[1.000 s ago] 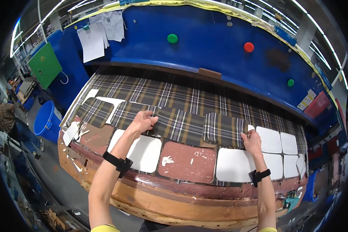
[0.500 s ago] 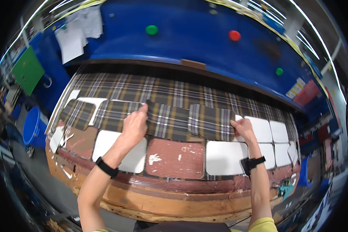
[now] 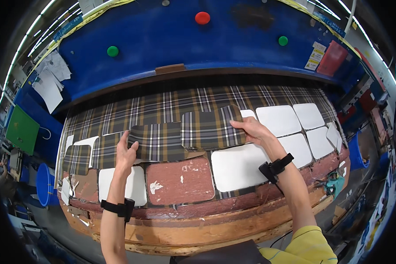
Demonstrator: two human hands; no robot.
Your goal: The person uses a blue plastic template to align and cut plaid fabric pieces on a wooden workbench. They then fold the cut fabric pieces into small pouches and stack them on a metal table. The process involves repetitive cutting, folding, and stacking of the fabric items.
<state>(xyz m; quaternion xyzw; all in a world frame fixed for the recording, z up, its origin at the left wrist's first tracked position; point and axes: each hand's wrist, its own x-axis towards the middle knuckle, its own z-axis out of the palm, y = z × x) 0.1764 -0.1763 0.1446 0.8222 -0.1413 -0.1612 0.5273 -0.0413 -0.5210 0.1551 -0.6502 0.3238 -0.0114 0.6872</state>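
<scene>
The work looks partway along. The right hand [image 3: 254, 130] grips the right edge of a plaid panel stack [image 3: 209, 130], bowed up over the plaid sheet [image 3: 180, 101] on the counter [image 3: 185, 235]. The left hand [image 3: 126, 154] touches the left edge of a neighbouring plaid panel [image 3: 156, 143]; whether it pinches cannot be told. 2 more plaid panels [image 3: 105, 152] lie farther left. A bare red-brown patch [image 3: 180, 178] suggests a piece already lifted out; at least 6 white pieces [image 3: 240, 171] lie flat to either side, apparently left to handle.
</scene>
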